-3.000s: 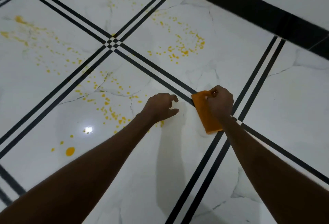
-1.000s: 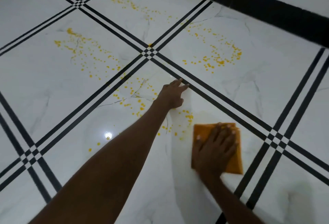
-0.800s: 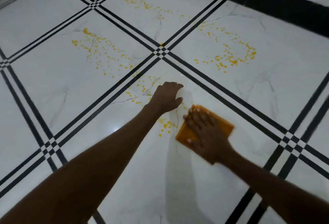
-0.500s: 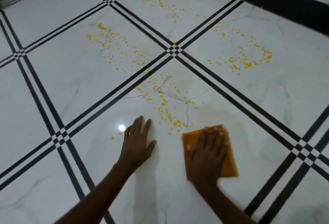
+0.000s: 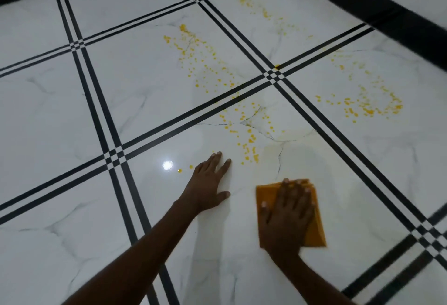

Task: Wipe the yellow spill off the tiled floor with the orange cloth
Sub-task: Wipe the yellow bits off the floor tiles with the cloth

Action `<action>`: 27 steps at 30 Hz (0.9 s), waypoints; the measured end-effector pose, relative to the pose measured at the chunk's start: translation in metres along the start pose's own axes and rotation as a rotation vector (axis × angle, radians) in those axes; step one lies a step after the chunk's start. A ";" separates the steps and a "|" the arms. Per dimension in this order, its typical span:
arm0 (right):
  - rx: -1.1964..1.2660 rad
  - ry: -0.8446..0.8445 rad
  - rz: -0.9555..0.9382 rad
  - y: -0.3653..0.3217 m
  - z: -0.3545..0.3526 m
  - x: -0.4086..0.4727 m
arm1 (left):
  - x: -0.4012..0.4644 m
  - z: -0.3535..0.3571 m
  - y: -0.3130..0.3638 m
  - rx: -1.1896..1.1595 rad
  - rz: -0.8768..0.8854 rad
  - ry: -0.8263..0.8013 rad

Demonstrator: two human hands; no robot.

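Observation:
My right hand (image 5: pixel 287 215) lies flat, fingers spread, pressing the folded orange cloth (image 5: pixel 314 229) onto the white tiled floor (image 5: pixel 72 111). My left hand (image 5: pixel 209 183) rests palm down on the tile to the left of the cloth, fingers apart and holding nothing. Yellow spill drops (image 5: pixel 249 145) trail just beyond both hands. More yellow spatter (image 5: pixel 205 62) covers the far tile, and another yellow patch (image 5: pixel 370 106) lies at the right. A faint yellowish smear (image 5: pixel 297 157) marks the tile ahead of the cloth.
Black double grout lines cross the floor, with a crossing (image 5: pixel 113 157) to the left of my left hand. A dark skirting band (image 5: pixel 387 7) runs along the wall at the upper right. A light glare (image 5: pixel 167 165) shines near my left hand.
My right hand swept the cloth back and forth across the near drops, then drew it toward me. My left hand moved back from the far drops and planted flat on the tile.

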State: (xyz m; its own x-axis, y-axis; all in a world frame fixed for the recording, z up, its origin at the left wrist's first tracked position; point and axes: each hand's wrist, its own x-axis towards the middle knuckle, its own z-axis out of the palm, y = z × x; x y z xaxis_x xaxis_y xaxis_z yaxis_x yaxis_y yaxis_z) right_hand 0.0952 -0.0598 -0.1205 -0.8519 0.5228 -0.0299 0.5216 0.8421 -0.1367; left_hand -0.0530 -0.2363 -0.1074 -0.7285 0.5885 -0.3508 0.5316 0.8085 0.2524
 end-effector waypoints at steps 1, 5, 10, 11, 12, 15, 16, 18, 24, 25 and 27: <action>-0.007 -0.033 -0.151 -0.003 0.001 0.008 | -0.001 -0.002 -0.002 0.001 0.004 -0.011; -0.115 -0.124 -0.723 0.019 0.007 0.144 | 0.006 -0.009 -0.006 0.021 0.016 -0.046; 0.000 0.120 -0.046 0.006 0.016 0.149 | 0.000 -0.029 -0.027 -0.073 -0.055 0.176; 0.040 0.133 0.096 -0.011 0.017 0.115 | -0.008 -0.030 -0.039 -0.103 -0.111 0.229; 0.060 0.117 0.152 -0.033 0.018 0.074 | -0.017 -0.029 -0.052 -0.131 -0.181 0.287; 0.070 -0.044 -0.286 -0.093 0.020 -0.026 | -0.053 -0.019 -0.100 -0.133 -0.413 0.399; 0.080 -0.089 -0.509 -0.105 0.025 -0.031 | -0.067 -0.014 -0.115 -0.119 -0.492 0.390; 0.060 -0.123 -0.892 -0.117 0.032 0.014 | -0.094 0.003 -0.137 -0.087 -0.572 0.322; 0.057 0.091 -0.301 -0.079 0.030 0.137 | -0.113 0.026 -0.158 -0.059 -0.524 0.196; 0.070 0.091 -0.129 -0.072 0.026 0.117 | -0.112 0.026 -0.157 -0.051 -0.530 0.204; 0.055 0.077 0.057 -0.075 0.018 0.048 | -0.111 0.027 -0.154 -0.037 -0.547 0.221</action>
State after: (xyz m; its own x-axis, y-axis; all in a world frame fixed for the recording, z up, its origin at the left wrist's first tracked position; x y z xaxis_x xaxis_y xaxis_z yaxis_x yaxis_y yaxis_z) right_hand 0.0139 -0.1003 -0.1293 -0.8137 0.5801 0.0367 0.5640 0.8032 -0.1916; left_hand -0.0427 -0.4258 -0.1314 -0.9674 0.0691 -0.2435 0.0406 0.9919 0.1201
